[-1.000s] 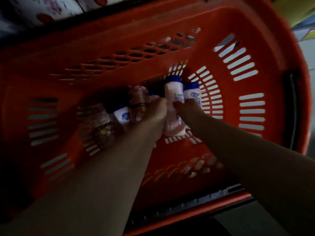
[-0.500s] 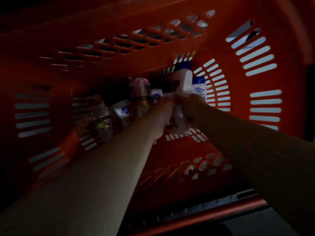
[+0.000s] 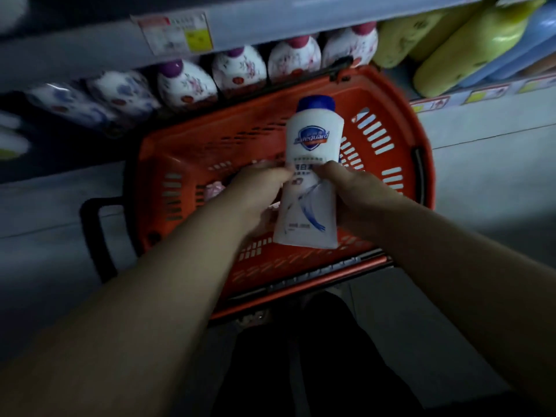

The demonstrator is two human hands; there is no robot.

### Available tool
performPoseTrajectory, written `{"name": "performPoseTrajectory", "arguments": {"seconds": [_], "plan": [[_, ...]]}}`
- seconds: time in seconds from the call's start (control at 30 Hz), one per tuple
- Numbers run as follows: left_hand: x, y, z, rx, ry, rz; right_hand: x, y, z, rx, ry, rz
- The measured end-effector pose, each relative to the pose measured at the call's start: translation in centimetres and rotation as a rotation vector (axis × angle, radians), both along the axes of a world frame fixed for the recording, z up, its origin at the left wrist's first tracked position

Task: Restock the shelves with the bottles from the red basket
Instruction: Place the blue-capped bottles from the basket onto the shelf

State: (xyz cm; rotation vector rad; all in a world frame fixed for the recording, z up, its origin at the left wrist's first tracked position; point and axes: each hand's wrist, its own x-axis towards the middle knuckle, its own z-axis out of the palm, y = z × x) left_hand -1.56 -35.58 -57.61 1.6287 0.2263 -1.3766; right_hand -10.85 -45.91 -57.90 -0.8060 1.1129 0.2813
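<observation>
Holding white Safeguard bottle (image 3: 310, 176) upright above red basket (image 3: 400, 94), blue cap up. Left hand (image 3: 255, 200) and right hand (image 3: 352, 194) both clamp fingers round its middle. Next: keep it vertical, shift to one-hand grip, find matching shelf slot; floral bottles (image 3: 237, 70) on shelf (image 3: 90, 52) behind don't match.

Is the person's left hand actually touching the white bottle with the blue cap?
Touching. The head view shows the left hand pinching the white bottle at its side, no gap; the right hand holds the other side.
</observation>
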Motion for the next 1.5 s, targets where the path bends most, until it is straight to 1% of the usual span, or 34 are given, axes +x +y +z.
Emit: {"name": "performPoseTrajectory", "arguments": {"seconds": [0.1, 0.27, 0.47, 0.6, 0.83, 0.9, 1.03, 1.2, 1.37, 1.43, 1.5], "plan": [[-0.2, 1.0, 4.7, -0.041, 0.063, 0.016, -0.1, 1.2, 5.1, 0.009, -0.111, -0.052], [-0.9, 3.2, 13.8, -0.135, 0.014, 0.01, -1.1, 3.2, 14.4, -0.015, -0.188, -0.093], [-1.8, 6.4, 24.0, -0.235, -0.016, 0.044, -2.4, 5.7, 24.7, -0.036, -0.238, -0.073], [-2.5, 7.7, 29.8, -0.268, -0.066, 0.067, -3.4, 6.5, 31.0, -0.095, -0.268, -0.028], [-3.4, 8.6, 39.5, -0.36, -0.163, 0.081, -4.4, 7.5, 40.9, -0.157, -0.367, -0.063], [-3.2, 8.6, 42.1, -0.398, -0.196, 0.078, -4.4, 7.6, 43.6, -0.201, -0.39, -0.064], [-2.8, 8.9, 47.1, -0.465, -0.231, 0.052, -4.1, 7.9, 48.5, -0.333, -0.453, -0.03], [-1.8, 8.6, 51.8, -0.518, -0.308, 0.026, -3.5, 7.9, 53.2, -0.371, -0.544, -0.069], [-0.9, 6.9, 55.2, -0.544, -0.418, 0.049, -2.6, 6.4, 56.1, -0.48, -0.567, -0.06], [-0.6, 6.0, 56.4, -0.557, -0.44, 0.073, -2.0, 5.3, 57.2, -0.562, -0.559, -0.021], [-0.2, 4.9, 57.6, -0.556, -0.467, 0.102, -1.4, 4.1, 58.5, -0.689, -0.535, 0.047]]}}
